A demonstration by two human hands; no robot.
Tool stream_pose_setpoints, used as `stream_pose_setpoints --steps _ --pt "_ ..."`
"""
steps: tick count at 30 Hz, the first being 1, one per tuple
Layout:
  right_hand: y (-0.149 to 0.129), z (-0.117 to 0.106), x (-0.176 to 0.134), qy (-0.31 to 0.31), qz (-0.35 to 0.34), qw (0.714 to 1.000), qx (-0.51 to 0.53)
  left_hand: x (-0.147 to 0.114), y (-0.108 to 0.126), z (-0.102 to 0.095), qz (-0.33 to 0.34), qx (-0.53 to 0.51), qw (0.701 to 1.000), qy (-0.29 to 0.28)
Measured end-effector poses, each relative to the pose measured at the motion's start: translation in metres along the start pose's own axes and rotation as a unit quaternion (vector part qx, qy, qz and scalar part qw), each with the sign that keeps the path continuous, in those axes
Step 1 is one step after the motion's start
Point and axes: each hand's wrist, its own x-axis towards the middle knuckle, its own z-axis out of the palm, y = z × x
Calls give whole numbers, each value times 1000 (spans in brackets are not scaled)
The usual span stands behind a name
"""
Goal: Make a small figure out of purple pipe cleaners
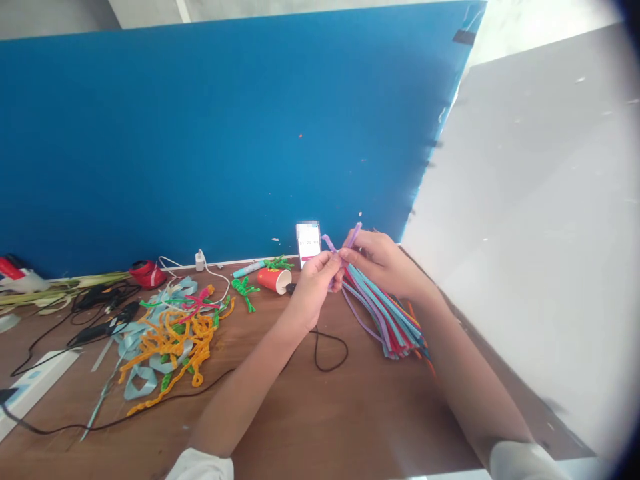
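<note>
Both my hands meet above the table around a purple pipe cleaner [355,235], whose bent ends stick up between them. My left hand [319,275] pinches it low, thumb against the fingers. From the right, my right hand [376,260] grips it with thumb and forefinger. One purple length hangs below my fingers toward the table. Under my right hand and forearm lies a bundle of pipe cleaners [395,327] in light blue, purple, red and orange. The exact twist at my fingertips is hidden.
A propped phone [309,241], a tipped red paper cup [274,281], a blue marker [249,269] and green twisted pieces [245,291] lie behind. At left are orange pipe cleaners [173,343], light blue ribbon [143,383], black cables [95,332] and a white power strip [37,383]. A blue panel [225,133] rises behind.
</note>
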Motion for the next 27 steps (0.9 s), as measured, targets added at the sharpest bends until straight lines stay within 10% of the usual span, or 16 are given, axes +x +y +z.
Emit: stream_pose_setpoints --steps 8,13,16,18,23,27 --pt "-14 23 4 89 150 952 254 2 -13 -6 253 308 907 138" --pt "-23 25 2 9 253 791 557 8 -12 -19 559 473 668 133" --pt "-28 24 2 -13 248 768 590 10 -7 -25 634 477 599 109" --pt "-30 23 2 12 220 787 577 7 -5 -24 608 463 634 115" --pt "-27 14 2 123 148 897 398 -4 2 -11 379 324 856 137" --pt "-20 6 -1 122 121 913 370 -2 11 -9 195 140 970 47"
